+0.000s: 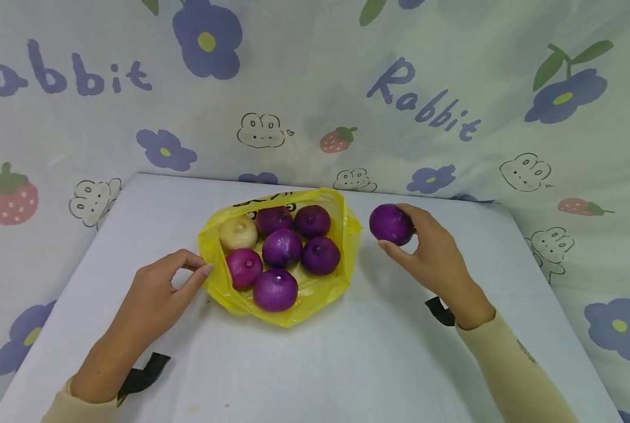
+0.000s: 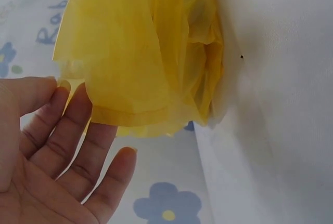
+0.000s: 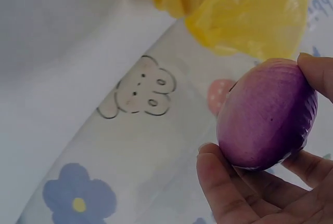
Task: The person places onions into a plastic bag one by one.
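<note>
A yellow plastic bag (image 1: 346, 282) sits open on the table with several purple onions (image 1: 275, 289) and one pale yellow onion (image 1: 238, 233) inside. At the bag's left rim, my left hand (image 1: 153, 296) pinches the plastic between thumb and forefinger; the left wrist view shows the other fingers spread against the yellow plastic (image 2: 125, 52). My right hand (image 1: 438, 255) grips a glossy purple onion (image 1: 391, 224) just right of the bag, apart from it. In the right wrist view that onion (image 3: 265, 115) is held between thumb and fingertips.
The white table (image 1: 315, 376) carries the bag near its far edge. Behind it hangs a pale curtain (image 1: 304, 76) printed with flowers, rabbits and strawberries. Black straps (image 1: 144, 373) show at both wrists.
</note>
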`<state>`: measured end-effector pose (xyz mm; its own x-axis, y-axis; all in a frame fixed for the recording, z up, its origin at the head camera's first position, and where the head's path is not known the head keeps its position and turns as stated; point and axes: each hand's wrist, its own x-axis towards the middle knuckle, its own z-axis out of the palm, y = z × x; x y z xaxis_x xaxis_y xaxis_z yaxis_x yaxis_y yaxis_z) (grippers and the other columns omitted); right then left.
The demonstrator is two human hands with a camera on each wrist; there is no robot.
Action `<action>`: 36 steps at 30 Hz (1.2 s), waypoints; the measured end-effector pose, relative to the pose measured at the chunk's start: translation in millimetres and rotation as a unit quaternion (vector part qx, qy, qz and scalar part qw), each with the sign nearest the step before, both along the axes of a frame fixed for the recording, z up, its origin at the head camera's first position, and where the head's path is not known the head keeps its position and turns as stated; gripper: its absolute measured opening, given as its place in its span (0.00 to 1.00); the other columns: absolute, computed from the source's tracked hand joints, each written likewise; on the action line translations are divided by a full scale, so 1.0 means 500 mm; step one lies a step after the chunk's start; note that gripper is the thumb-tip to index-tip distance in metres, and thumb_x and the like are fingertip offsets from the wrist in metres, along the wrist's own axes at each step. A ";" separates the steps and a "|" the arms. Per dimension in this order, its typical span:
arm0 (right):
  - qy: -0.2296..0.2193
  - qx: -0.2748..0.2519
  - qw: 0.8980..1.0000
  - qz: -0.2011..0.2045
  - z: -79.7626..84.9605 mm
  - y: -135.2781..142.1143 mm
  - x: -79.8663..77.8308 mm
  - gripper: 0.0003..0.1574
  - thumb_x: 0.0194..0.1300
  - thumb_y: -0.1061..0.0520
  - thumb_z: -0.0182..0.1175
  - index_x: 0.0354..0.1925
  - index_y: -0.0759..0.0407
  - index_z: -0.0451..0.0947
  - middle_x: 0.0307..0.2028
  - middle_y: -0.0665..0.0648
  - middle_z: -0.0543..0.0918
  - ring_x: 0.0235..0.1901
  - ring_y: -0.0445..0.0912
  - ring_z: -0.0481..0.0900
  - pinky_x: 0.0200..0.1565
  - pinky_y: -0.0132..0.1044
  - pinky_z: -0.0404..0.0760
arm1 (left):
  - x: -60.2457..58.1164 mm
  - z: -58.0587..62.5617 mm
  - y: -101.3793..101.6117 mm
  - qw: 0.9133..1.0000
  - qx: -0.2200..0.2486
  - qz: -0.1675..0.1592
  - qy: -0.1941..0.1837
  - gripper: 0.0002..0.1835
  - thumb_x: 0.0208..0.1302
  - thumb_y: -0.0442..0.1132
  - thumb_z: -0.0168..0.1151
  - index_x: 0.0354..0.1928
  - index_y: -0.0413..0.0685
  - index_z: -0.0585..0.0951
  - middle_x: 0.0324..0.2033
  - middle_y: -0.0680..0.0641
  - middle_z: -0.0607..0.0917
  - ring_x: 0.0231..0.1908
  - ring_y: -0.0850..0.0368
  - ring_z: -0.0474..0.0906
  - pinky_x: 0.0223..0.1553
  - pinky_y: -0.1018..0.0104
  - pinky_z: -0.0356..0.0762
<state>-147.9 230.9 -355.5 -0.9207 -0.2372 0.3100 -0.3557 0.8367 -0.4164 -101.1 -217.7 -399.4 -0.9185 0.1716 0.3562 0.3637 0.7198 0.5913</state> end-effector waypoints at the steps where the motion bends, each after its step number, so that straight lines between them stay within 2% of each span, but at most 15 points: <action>1: 0.005 0.000 1.000 0.005 0.005 -0.005 0.004 0.47 0.63 0.50 0.77 0.71 0.63 0.68 0.63 0.64 0.78 0.55 0.57 0.79 0.52 0.57 0.83 | 0.000 0.001 0.000 1.000 -0.001 0.000 0.001 0.08 0.66 0.35 0.74 0.42 0.50 0.84 0.37 0.53 0.89 0.40 0.53 0.82 0.44 0.85 0.69; 8: 0.040 0.010 0.998 0.050 0.028 -0.041 0.021 0.50 0.62 0.50 0.78 0.74 0.60 0.66 0.67 0.62 0.75 0.63 0.57 0.76 0.57 0.56 0.82 | 0.000 0.002 0.000 1.000 -0.002 -0.002 -0.002 0.07 0.66 0.35 0.73 0.43 0.49 0.84 0.37 0.53 0.89 0.40 0.53 0.82 0.44 0.84 0.69; 14: 0.064 -0.004 0.994 0.090 0.035 -0.070 0.030 0.53 0.60 0.53 0.79 0.77 0.53 0.65 0.69 0.63 0.71 0.64 0.57 0.75 0.56 0.54 0.83 | -0.001 0.000 0.001 1.000 -0.006 -0.006 -0.001 0.07 0.67 0.35 0.73 0.42 0.50 0.83 0.37 0.53 0.89 0.40 0.53 0.83 0.45 0.83 0.70; 18: 0.072 -0.021 0.988 0.134 0.038 -0.101 0.031 0.54 0.60 0.57 0.78 0.77 0.56 0.61 0.71 0.64 0.67 0.65 0.57 0.74 0.59 0.51 0.81 | 0.000 -0.001 0.001 1.000 -0.009 -0.004 0.004 0.08 0.66 0.34 0.74 0.42 0.50 0.83 0.37 0.53 0.89 0.40 0.53 0.82 0.44 0.81 0.72; 23: 0.058 -0.024 0.980 0.187 0.038 -0.143 0.036 0.56 0.61 0.58 0.77 0.77 0.60 0.56 0.72 0.65 0.62 0.65 0.55 0.74 0.61 0.47 0.80 | 0.000 -0.002 0.001 1.000 -0.005 -0.003 0.006 0.08 0.66 0.34 0.74 0.42 0.49 0.83 0.37 0.52 0.89 0.40 0.52 0.83 0.45 0.84 0.70; 26: 0.049 -0.010 0.977 0.205 0.032 -0.163 0.037 0.56 0.61 0.56 0.76 0.77 0.61 0.56 0.71 0.64 0.61 0.64 0.54 0.75 0.60 0.44 0.80 | -0.001 -0.003 0.001 1.000 -0.002 -0.002 0.013 0.08 0.65 0.34 0.74 0.43 0.49 0.84 0.38 0.51 0.89 0.41 0.51 0.84 0.47 0.86 0.68; 30: 0.026 0.014 0.978 0.206 0.021 -0.180 0.035 0.54 0.62 0.52 0.77 0.77 0.60 0.58 0.70 0.62 0.64 0.62 0.52 0.76 0.59 0.43 0.81 | -0.003 -0.004 0.001 1.000 0.004 -0.004 0.024 0.09 0.64 0.33 0.74 0.43 0.48 0.84 0.38 0.50 0.89 0.41 0.50 0.84 0.47 0.87 0.66; 36: -0.006 0.053 0.979 0.195 0.009 -0.204 0.040 0.54 0.62 0.47 0.78 0.76 0.59 0.61 0.70 0.59 0.67 0.65 0.51 0.74 0.59 0.43 0.81 | -0.001 -0.004 -0.001 1.000 0.004 0.003 0.020 0.09 0.65 0.33 0.74 0.43 0.47 0.84 0.38 0.48 0.89 0.41 0.48 0.84 0.46 0.86 0.66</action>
<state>-127.8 128.7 -351.1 -0.7569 -0.6018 0.2549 -0.6527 0.6766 -0.3408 -101.6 -218.0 -401.3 -0.9045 0.1633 0.3939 0.3832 0.7166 0.5829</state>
